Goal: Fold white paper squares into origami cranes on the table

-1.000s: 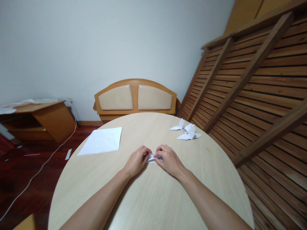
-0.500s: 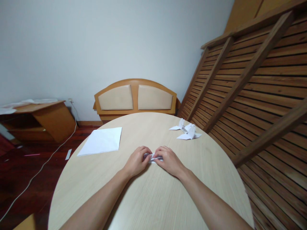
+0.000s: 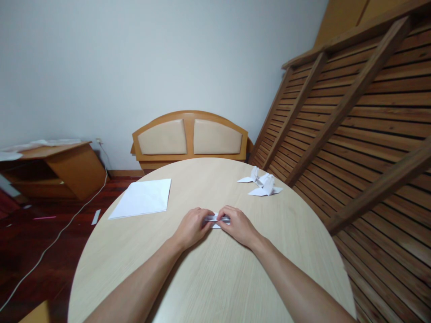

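A small folded piece of white paper (image 3: 215,219) lies on the round light-wood table (image 3: 208,278), pinched between both of my hands. My left hand (image 3: 191,226) grips its left end with curled fingers. My right hand (image 3: 235,224) holds its right end, fingertips pressing on top. Most of the paper is hidden under my fingers.
A stack of flat white sheets (image 3: 143,203) lies on the table's far left. Two finished folded paper figures (image 3: 262,184) sit at the far right. Behind the table is a wooden headboard (image 3: 190,137); a slatted wooden frame (image 3: 353,134) leans at the right.
My hands have drawn closer together on the folded paper, and the fingers have shifted slightly along it. Nothing else on the table has moved.
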Demonstrator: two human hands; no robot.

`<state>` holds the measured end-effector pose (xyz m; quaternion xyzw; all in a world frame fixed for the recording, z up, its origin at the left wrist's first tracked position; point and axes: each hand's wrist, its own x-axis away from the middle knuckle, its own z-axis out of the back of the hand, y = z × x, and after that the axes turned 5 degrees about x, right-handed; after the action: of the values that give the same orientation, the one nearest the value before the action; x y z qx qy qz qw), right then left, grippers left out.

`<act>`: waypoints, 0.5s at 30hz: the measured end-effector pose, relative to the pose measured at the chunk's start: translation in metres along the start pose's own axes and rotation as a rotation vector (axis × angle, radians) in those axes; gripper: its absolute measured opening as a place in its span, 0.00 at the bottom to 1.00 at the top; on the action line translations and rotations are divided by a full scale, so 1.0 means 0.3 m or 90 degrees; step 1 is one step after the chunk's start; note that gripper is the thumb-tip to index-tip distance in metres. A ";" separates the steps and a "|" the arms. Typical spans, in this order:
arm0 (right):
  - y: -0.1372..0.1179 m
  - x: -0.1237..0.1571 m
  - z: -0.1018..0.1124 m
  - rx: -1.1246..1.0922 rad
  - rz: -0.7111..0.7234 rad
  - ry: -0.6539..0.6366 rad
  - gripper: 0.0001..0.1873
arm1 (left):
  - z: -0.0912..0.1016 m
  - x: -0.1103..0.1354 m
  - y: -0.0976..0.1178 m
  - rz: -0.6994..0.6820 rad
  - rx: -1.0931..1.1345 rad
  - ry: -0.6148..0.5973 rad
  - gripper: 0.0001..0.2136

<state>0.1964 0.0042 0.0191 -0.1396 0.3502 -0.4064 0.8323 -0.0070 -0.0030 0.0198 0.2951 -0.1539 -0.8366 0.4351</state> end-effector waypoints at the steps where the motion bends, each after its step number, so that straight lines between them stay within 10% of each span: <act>1: 0.001 0.000 0.002 0.004 0.001 -0.003 0.05 | 0.000 0.001 0.000 0.012 0.002 -0.001 0.07; 15: -0.005 -0.001 -0.003 0.098 -0.020 -0.018 0.02 | -0.002 -0.002 0.006 0.021 -0.016 -0.013 0.06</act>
<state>0.1950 0.0035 0.0193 -0.0863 0.3040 -0.4432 0.8389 -0.0052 -0.0036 0.0203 0.2786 -0.1526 -0.8340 0.4511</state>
